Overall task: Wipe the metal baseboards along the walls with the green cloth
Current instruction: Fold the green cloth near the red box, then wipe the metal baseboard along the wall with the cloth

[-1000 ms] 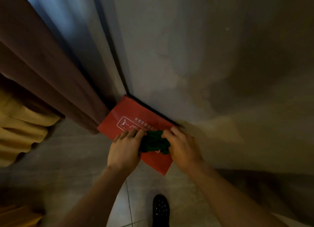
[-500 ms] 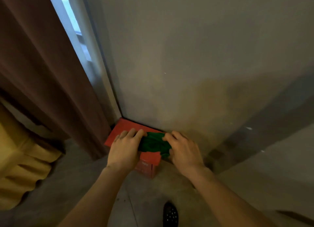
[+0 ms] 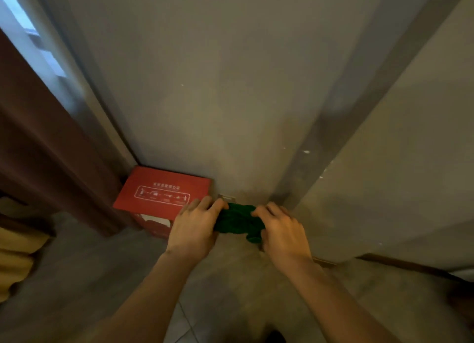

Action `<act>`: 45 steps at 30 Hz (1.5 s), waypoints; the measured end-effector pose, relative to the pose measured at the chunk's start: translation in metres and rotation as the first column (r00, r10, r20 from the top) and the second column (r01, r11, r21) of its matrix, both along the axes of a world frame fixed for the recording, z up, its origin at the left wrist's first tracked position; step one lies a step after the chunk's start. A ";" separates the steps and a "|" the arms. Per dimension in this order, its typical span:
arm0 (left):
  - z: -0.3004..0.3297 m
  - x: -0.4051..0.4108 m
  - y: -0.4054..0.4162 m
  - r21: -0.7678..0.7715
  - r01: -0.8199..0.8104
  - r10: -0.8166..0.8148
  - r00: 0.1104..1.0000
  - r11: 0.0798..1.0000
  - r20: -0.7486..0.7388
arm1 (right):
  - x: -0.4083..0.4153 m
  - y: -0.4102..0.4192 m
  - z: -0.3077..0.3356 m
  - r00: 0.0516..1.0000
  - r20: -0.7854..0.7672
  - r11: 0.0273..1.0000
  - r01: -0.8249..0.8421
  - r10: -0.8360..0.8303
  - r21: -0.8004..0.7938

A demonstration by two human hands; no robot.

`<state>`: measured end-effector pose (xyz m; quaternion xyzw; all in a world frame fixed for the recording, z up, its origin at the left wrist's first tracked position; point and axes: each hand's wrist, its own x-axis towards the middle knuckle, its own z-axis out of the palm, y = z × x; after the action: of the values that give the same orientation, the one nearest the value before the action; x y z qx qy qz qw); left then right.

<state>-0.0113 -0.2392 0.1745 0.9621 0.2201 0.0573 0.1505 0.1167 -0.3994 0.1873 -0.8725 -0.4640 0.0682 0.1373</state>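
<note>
Over the last second the green cloth (image 3: pixel 237 219) has come off the top of the red box (image 3: pixel 164 191) and travelled right; it now sits low against the foot of the wall (image 3: pixel 230 86), just to the right of the box and near the corner where a second wall meets it. The view has tilted up as well, so more wall shows. I read this as the wipe leaving the box behind and starting on the strip at the wall's base. A small pale plate (image 3: pixel 226 196) shows at that foot, just above the cloth; the metal baseboard itself is too dim to make out there, though a dark strip (image 3: pixel 410 264) runs along the base of the right-hand wall.

Both forearms reach forward and down from the near edge, wrists level, backs of the hands up. The left hand (image 3: pixel 196 227) has its fingers curled over the cloth's left end, the right hand (image 3: pixel 280 229) the same over the right end, so the cloth is bunched between them and gripped by both.
</note>
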 end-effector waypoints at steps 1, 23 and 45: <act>-0.010 0.005 -0.008 -0.013 0.009 -0.009 1.000 1.000 -0.007 | 0.004 -0.008 -0.009 1.000 -0.021 1.000 0.016 -0.016 -0.004; -0.292 0.109 -0.075 -0.645 -0.357 0.338 0.928 0.676 -0.160 | 0.068 -0.050 -0.308 0.801 -0.572 0.961 0.265 -0.176 0.075; -0.738 0.131 0.010 -0.210 -0.138 0.082 0.963 0.968 -0.257 | 0.128 0.012 -0.717 0.989 -0.104 0.990 0.115 -0.106 0.085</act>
<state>0.1197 -0.2293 -0.5631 0.9246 0.2954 -0.0795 0.2270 0.2448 -0.3875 -0.5296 -0.8851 -0.4103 0.0828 0.2034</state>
